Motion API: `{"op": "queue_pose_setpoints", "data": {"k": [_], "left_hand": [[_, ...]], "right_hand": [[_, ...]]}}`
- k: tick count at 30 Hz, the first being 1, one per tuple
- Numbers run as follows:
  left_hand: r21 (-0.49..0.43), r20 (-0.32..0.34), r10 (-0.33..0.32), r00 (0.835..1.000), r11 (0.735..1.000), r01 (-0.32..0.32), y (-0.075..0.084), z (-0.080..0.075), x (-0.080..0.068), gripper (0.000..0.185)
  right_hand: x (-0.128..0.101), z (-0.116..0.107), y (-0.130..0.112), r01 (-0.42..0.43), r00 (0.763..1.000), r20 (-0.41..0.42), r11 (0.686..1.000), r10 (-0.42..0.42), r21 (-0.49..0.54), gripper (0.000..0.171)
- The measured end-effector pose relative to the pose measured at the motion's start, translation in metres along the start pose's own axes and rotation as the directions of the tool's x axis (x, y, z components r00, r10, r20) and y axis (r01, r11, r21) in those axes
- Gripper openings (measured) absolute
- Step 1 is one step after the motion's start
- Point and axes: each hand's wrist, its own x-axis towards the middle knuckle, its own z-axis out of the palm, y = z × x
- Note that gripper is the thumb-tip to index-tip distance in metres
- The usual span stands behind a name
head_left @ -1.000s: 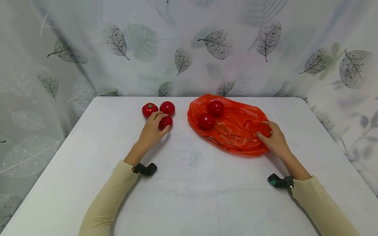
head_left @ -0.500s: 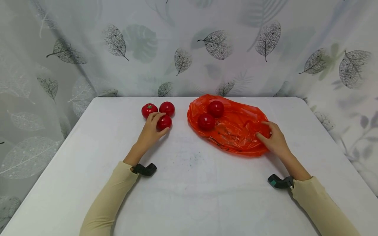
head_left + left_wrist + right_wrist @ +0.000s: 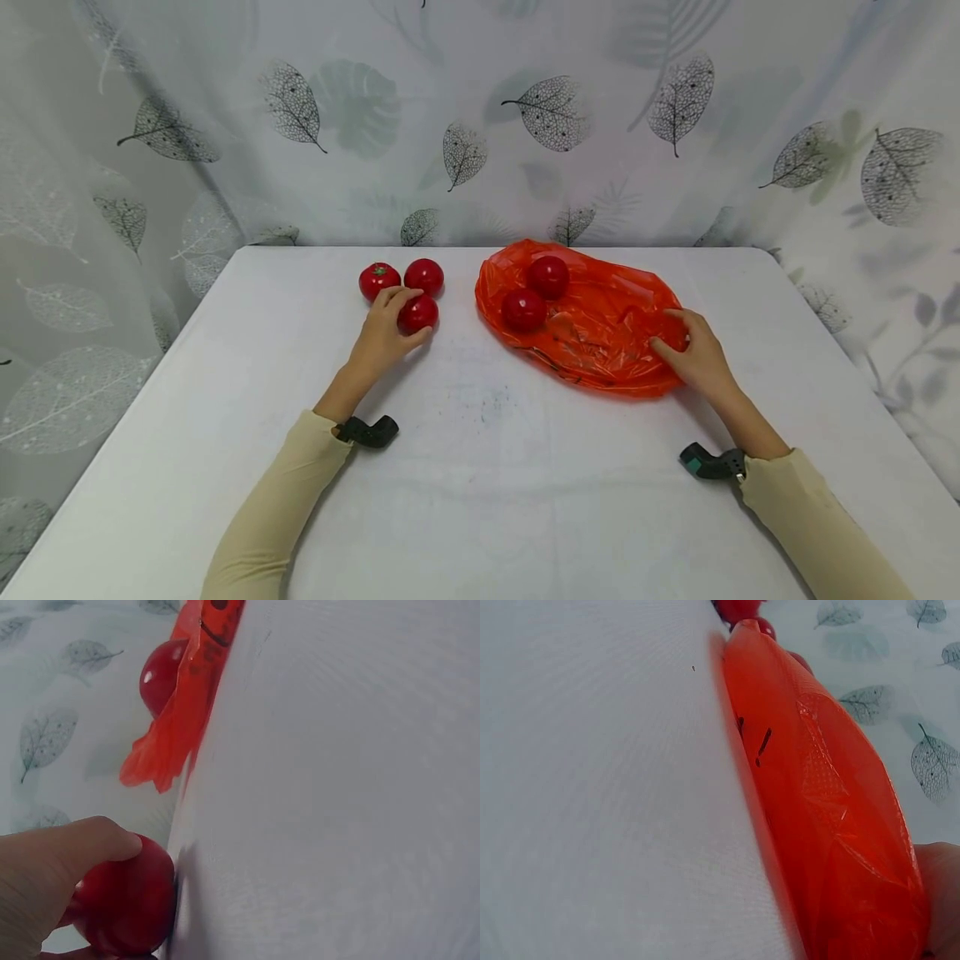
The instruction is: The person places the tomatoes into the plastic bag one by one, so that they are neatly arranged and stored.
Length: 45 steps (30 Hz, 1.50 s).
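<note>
Five red tomatoes are counted on the white table (image 3: 225,467). Three are grouped at about 11 o'clock from the table's centre: the nearest tomato (image 3: 418,313) is gripped by the left hand (image 3: 382,337), whose fingers are curled round it, with the stemmed tomato (image 3: 377,277) and a second loose tomato (image 3: 424,275) just behind. One orange plastic bag (image 3: 600,325) is spread at 1 o'clock, and two bag tomatoes (image 3: 547,276) are seen on it. The bag's right edge is pinched by the right hand (image 3: 697,354), fingers bent onto the film.
</note>
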Motion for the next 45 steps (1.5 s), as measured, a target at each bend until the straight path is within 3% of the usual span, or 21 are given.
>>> {"op": "queue_pose_setpoints", "data": {"k": [15,27,45], "left_hand": [[-0.012,-0.022,0.103,0.994,0.995,-0.103,0.021,-0.001,0.0,0.056],[-0.017,0.007,0.156,0.988,0.988,-0.156,0.041,0.003,0.006,0.059],[-0.042,0.065,0.269,0.961,0.963,-0.267,0.072,0.013,0.023,0.057]], "right_hand": [[0.001,0.0,0.002,0.004,1.0,0.004,1.0,-0.004,0.004,0.055],[0.0,0.0,0.003,0.001,1.0,0.003,1.0,-0.001,0.006,0.055],[-0.001,0.0,0.002,0.004,1.0,-0.003,1.0,-0.004,0.012,0.055]]}}
